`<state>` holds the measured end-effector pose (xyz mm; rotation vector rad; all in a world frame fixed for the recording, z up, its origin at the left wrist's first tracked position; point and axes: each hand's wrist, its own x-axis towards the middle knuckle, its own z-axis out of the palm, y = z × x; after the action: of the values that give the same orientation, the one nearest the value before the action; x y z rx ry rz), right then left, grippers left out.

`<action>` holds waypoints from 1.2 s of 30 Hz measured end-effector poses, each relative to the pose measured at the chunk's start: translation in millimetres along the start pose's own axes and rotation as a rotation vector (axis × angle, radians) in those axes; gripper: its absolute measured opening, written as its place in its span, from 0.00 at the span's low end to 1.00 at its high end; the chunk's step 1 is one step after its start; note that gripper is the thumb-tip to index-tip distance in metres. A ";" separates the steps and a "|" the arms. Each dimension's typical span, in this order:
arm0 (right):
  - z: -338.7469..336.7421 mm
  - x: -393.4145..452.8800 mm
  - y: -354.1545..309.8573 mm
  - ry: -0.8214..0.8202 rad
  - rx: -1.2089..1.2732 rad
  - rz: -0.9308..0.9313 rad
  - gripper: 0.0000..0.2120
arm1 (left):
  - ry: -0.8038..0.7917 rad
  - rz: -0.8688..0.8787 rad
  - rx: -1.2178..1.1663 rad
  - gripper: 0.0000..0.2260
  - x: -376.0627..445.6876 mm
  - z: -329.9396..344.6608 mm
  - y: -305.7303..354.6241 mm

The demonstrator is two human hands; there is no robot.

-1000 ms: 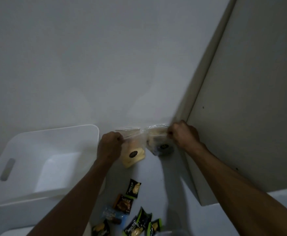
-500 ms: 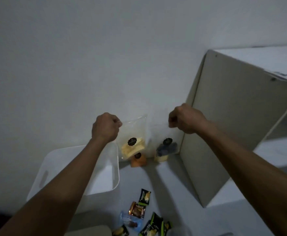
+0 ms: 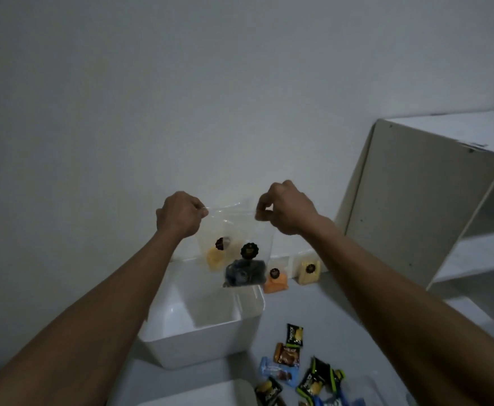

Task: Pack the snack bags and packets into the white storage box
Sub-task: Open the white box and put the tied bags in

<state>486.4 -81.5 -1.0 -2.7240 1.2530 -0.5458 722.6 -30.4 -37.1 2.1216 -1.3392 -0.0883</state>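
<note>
While both hands hold clear snack bags (image 3: 234, 244) above the white storage box (image 3: 199, 326), packing has barely begun.
The left hand (image 3: 178, 215) and right hand (image 3: 284, 210) pinch the top corners; the box seems empty, and loose packets (image 3: 295, 367) wait.

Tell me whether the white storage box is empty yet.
Looks empty: the white storage box shows bare floor; the clear bags hang above it.

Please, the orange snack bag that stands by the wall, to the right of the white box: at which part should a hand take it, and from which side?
Best at the clear upper part of the orange snack bag, pinched from above. The orange contents sit low and the flat, empty plastic rises over them, so fingers can probably close there. Both hands already hold other bags this way.
</note>
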 end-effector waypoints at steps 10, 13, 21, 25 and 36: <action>114.6 1.9 -13.7 -0.057 -0.018 0.029 0.06 | -0.076 -0.067 0.019 0.05 5.5 59.2 -43.5; 152.4 4.7 -2.6 -0.085 0.001 0.087 0.06 | -0.104 -0.117 0.048 0.05 8.4 88.2 -56.2; 238.5 17.5 31.0 -0.113 0.018 0.176 0.06 | -0.168 -0.156 0.149 0.05 15.5 157.0 -84.9; 266.4 23.9 38.1 -0.152 0.066 0.208 0.06 | -0.187 -0.172 0.182 0.06 17.0 182.8 -96.7; 303.3 37.9 51.8 -0.045 0.129 0.260 0.07 | -0.131 -0.288 0.043 0.07 20.0 216.4 -113.2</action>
<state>580.6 -163.1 -284.9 -2.4056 1.4750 -0.5131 742.5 -114.5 -266.4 2.3679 -1.1056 -0.3236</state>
